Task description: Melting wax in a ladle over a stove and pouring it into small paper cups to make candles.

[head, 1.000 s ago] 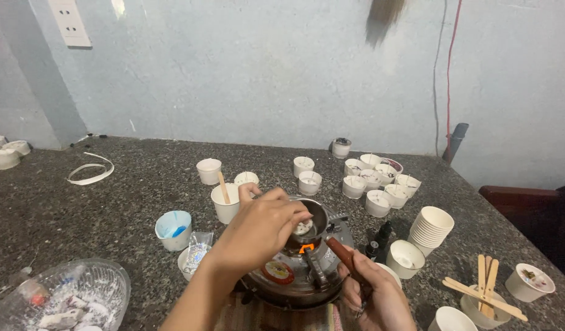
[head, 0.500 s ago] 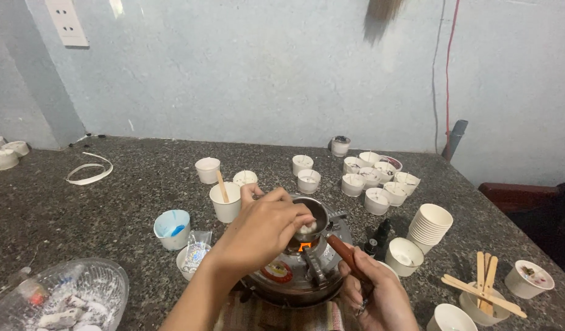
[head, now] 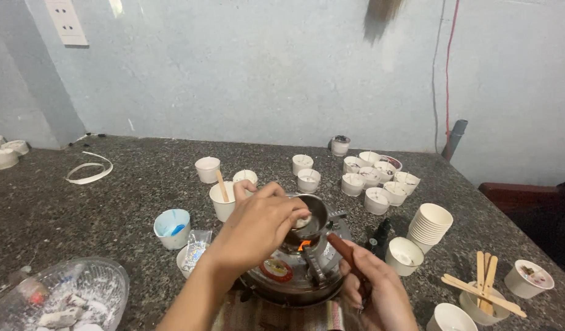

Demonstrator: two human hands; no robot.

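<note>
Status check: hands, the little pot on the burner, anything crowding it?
Left hand over small metal pot, fingertips at white lump inside. Right hand grips pot's wooden handle. Flame lit. Paper cups close by.

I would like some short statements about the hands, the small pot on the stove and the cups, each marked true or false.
1. The right hand grips the brown handle of the small metal pot. True.
2. The left hand rests flat on the speckled stone counter. False: its fingertips reach into the pot.
3. A flame burns under the pot. True.
4. The stack of white paper cups lies tipped over. False: it stands upright, right of the round gas stove.
</note>
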